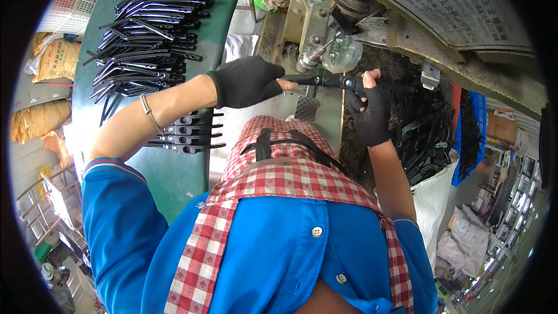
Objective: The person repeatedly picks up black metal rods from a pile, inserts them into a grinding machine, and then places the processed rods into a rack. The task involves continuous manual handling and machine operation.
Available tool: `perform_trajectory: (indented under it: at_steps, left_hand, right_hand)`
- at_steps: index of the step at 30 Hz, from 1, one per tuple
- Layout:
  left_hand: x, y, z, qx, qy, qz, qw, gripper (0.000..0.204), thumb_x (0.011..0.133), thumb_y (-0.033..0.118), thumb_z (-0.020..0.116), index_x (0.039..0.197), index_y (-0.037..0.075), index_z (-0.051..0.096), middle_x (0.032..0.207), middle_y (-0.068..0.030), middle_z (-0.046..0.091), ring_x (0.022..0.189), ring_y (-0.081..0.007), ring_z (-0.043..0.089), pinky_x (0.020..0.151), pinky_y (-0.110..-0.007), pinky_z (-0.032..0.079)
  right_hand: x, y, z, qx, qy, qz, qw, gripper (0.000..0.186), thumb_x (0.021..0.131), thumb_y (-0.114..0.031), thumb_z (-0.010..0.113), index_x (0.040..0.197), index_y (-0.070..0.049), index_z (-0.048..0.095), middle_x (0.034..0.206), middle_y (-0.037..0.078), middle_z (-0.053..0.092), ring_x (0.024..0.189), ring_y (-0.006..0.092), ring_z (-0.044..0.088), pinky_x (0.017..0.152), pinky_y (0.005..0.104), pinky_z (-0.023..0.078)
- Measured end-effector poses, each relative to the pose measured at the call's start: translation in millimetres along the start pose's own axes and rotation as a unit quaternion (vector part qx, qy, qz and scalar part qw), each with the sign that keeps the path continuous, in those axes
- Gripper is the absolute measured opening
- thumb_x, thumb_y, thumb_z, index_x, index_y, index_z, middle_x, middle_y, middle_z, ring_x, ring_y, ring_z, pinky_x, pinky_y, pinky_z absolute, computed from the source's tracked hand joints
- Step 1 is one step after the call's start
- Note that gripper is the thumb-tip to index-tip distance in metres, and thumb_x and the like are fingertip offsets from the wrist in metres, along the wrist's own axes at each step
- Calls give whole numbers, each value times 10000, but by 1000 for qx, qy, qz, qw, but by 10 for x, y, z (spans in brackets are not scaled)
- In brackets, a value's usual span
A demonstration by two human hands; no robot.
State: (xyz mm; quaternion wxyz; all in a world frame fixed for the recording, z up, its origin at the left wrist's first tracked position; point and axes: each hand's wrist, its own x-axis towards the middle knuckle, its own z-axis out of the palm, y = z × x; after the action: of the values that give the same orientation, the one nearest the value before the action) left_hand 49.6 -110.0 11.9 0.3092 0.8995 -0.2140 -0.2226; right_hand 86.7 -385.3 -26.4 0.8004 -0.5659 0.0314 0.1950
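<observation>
Two gloved hands grip one black metal part at the upper centre of the frame.
The left hand [247, 83] has its fingers closed on the left end of the black part [329, 81], and the right hand [369, 104] is clamped around the other end – the piece lies nearly level between them, just below the machine's metal spindle [311, 58] and a clear bowl [342, 54]. In the upper left of the frame, long black parts [154, 29] lie in overlapping rows on a green table [174, 189], with flatter dark pieces [189, 139] stacked near its edge. At right of centre, more black pieces [427, 151] lie heaped – a white sack [435, 197] stands just below them.
</observation>
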Motion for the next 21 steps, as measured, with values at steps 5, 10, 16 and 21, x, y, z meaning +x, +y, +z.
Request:
perform_trajectory:
  at_steps: [5, 10, 16, 21]
  left_hand:
    - [101, 12, -224, 43, 35, -12, 998, 475, 946, 453, 464, 841, 18, 623, 660, -231, 586, 671, -432, 587, 630, -499, 440]
    - [225, -50, -506, 120, 80, -5, 989, 473, 946, 476, 449, 871, 49, 636, 691, -213, 596, 708, -403, 603, 653, -489, 444]
    - [345, -202, -570, 140, 78, 35, 986, 461, 954, 461, 439, 864, 46, 618, 659, -201, 578, 677, -396, 594, 640, -467, 446]
    - [484, -326, -551, 96, -8, 26, 995, 453, 955, 447, 429, 859, 58, 639, 742, -188, 628, 754, -366, 632, 701, -459, 472]
  right_hand:
    - [227, -53, -11, 18, -38, -89, 995, 117, 950, -204, 547, 903, -118, 482, 628, -28, 383, 473, 57, 331, 435, 224, 259]
    - [410, -257, 110, 9, -101, -91, 991, 209, 882, -209, 628, 801, -117, 458, 628, -24, 353, 486, 76, 340, 464, 247, 287]
    - [508, -30, 81, 130, -64, -95, 985, 184, 880, -200, 625, 795, -113, 487, 615, -35, 396, 469, 88, 368, 470, 243, 275]
    - [673, 283, -94, 131, 22, -4, 991, 229, 906, -269, 603, 772, -126, 485, 559, -35, 391, 433, 99, 350, 458, 253, 275]
